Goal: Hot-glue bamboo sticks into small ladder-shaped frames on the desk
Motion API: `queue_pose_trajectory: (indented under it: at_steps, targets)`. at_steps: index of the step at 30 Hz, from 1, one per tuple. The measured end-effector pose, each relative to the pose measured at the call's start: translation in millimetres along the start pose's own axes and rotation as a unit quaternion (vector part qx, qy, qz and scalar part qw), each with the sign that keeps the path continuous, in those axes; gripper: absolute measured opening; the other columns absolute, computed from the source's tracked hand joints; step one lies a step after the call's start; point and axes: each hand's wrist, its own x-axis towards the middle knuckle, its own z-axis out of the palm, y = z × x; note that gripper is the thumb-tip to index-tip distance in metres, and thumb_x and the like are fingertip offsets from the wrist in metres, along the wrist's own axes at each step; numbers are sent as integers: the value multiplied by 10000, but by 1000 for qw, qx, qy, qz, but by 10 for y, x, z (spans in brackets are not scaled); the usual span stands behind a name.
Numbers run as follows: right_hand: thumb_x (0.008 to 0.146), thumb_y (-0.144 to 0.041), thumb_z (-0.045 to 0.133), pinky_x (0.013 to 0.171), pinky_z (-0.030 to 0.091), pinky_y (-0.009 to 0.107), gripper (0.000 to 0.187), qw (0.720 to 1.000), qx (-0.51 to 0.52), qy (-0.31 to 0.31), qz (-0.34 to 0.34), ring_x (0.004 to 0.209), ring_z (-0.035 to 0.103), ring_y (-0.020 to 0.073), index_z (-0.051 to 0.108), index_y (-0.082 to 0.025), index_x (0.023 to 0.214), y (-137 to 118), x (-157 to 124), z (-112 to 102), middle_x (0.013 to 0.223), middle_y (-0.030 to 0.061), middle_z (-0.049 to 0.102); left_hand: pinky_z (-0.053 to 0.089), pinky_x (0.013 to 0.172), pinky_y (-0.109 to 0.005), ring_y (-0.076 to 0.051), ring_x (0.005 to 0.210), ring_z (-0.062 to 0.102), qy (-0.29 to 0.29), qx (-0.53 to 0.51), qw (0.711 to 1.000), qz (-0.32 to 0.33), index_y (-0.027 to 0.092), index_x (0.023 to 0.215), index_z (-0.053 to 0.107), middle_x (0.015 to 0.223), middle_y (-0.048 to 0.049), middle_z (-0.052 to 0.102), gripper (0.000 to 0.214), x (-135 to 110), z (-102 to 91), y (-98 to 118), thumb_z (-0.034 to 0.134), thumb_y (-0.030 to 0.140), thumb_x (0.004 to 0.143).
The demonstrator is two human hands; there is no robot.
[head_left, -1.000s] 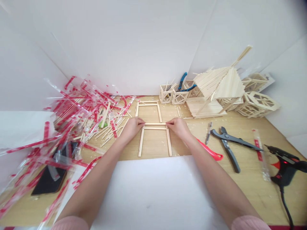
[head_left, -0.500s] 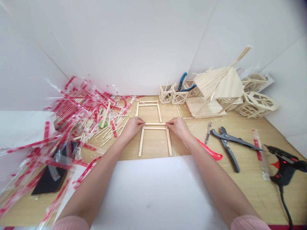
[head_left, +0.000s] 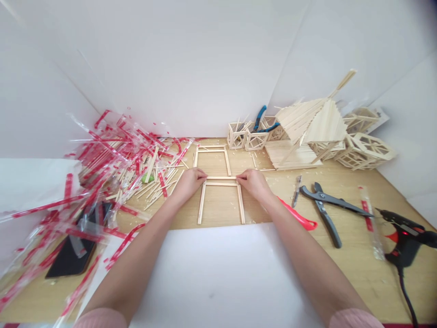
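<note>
A frame of thin wooden sticks (head_left: 221, 183) lies flat on the wooden table (head_left: 348, 259), with two side rails and two close crossbars at its far end. My left hand (head_left: 189, 181) pinches the left end of the crossbars, fingers pressed together. My right hand (head_left: 252, 181) pinches the right end in the same way. A second stick frame (head_left: 211, 155) lies just beyond, touching the first. A white sheet (head_left: 218, 273) covers the table under my forearms.
Left: a heap of red-striped clear wrappers (head_left: 102, 164) with loose sticks and a dark phone (head_left: 71, 255). Right: black shears (head_left: 324, 205), a red-handled tool (head_left: 300, 217), a black glue gun (head_left: 406, 237). Behind: small stick cubes (head_left: 247, 136), blue pliers (head_left: 261, 119), stick models (head_left: 317, 127).
Both hands stay on the crossbar ends; the view has shifted down very slightly. Nothing else has moved.
</note>
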Motion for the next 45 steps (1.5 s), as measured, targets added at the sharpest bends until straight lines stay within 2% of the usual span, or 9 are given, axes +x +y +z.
queue_pose_trajectory:
  at_steps: [12, 19, 26, 34, 45]
  targets:
    - [822, -252, 564, 765, 441, 232, 235, 999, 39, -17, 4, 885, 655, 189, 747, -176, 948, 36, 14, -12, 953, 82, 728, 469, 828, -306, -196, 837, 635, 2, -10, 1000, -9, 185, 811, 742, 899, -66, 695, 206, 14, 12, -30, 553, 261, 779]
    - [812, -240, 576, 780, 455, 248, 227, 999, 48, -8, 21, 908, 660, 204, 744, -188, 955, 30, 11, 7, 977, 76, 723, 466, 835, -299, -193, 842, 633, -3, -5, 1000, -18, 194, 795, 739, 894, -47, 697, 206, 11, -3, 10, 546, 265, 779]
    - [804, -242, 596, 817, 462, 262, 216, 997, 72, -9, 38, 925, 666, 197, 737, -211, 965, 53, 11, 5, 982, 50, 723, 474, 827, -318, -201, 844, 632, -2, -11, 1000, -25, 182, 843, 737, 908, -66, 700, 207, 1, -31, 42, 559, 260, 772]
    - [795, -236, 609, 817, 467, 255, 196, 996, 74, -2, 41, 899, 674, 190, 744, -234, 937, 39, 8, 14, 970, 38, 725, 475, 846, -329, -208, 859, 633, -4, -4, 1000, -29, 197, 857, 738, 924, -62, 700, 209, -6, -36, 43, 560, 267, 775]
    - [804, -238, 595, 774, 463, 240, 201, 998, 57, 3, 34, 885, 671, 189, 748, -210, 931, 14, 1, 6, 960, 49, 729, 471, 844, -298, -196, 858, 639, 2, -28, 999, -29, 189, 831, 739, 917, -57, 697, 195, -5, -16, 20, 572, 274, 780]
